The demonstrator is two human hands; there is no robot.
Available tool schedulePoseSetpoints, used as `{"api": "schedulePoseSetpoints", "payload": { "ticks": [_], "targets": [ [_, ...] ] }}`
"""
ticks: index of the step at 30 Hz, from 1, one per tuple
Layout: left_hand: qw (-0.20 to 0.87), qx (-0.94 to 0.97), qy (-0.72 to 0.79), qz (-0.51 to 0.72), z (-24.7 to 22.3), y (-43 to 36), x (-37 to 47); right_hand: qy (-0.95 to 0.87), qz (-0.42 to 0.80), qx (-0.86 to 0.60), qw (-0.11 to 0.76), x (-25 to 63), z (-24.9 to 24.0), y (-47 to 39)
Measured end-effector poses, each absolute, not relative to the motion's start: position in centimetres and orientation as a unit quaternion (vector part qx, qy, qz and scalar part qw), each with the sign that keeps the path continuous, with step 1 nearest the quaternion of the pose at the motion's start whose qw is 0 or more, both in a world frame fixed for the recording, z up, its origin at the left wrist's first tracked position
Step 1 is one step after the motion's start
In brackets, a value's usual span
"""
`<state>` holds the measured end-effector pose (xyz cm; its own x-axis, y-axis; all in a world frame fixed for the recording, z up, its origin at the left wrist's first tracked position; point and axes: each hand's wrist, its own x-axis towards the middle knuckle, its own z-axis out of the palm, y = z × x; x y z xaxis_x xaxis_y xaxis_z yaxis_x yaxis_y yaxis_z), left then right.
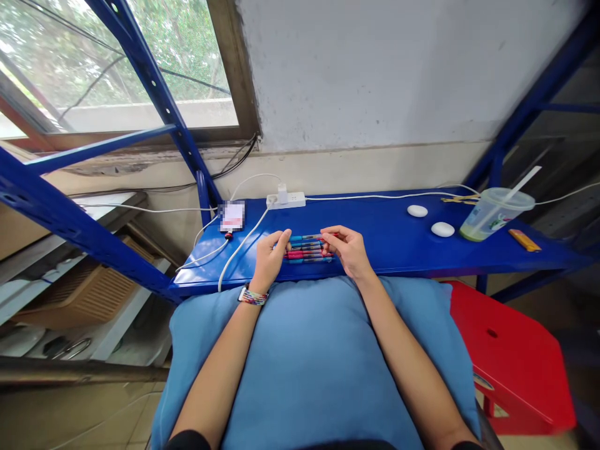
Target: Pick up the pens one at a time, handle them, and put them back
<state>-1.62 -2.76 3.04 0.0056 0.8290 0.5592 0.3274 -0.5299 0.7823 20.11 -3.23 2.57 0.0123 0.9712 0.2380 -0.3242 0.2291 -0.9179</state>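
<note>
The left hand [270, 257] and right hand [350, 251] curl by the pens [307, 254], maybe neatening them. I can't tell if they pinch any. Next needs gentle nudges.

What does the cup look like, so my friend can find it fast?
Find the long blue table against the wall. Near its right end, past two white egg-shaped things, is the cup. It's see-through with yellow-green at the bottom, and only it has a white straw.
</note>
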Motion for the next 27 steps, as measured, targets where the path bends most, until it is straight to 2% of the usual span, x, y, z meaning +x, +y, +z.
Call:
{"api": "schedulePoseSetpoints", "payload": {
  "ticks": [5,16,21,27],
  "targets": [
    [0.286,0.651,0.393,0.583,3.01,-2.54,-1.55,-0.44,0.524,-0.342,0.643,20.12,2.65,-3.16],
    [0.304,0.641,0.392,0.586,3.04,-2.32,-1.71,-0.44,0.515,-0.34,0.652,20.21,2.65,-3.15],
    [0.31,0.638,0.436,0.553,2.79,-2.09,-1.8,-0.445,0.508,-0.334,0.658,20.19,2.53,-3.07],
    [0.325,0.634,0.392,0.582,3.01,-2.04,-1.78,-0.41,0.512,-0.356,0.666,20.29,2.28,-2.83]
  ]
}}
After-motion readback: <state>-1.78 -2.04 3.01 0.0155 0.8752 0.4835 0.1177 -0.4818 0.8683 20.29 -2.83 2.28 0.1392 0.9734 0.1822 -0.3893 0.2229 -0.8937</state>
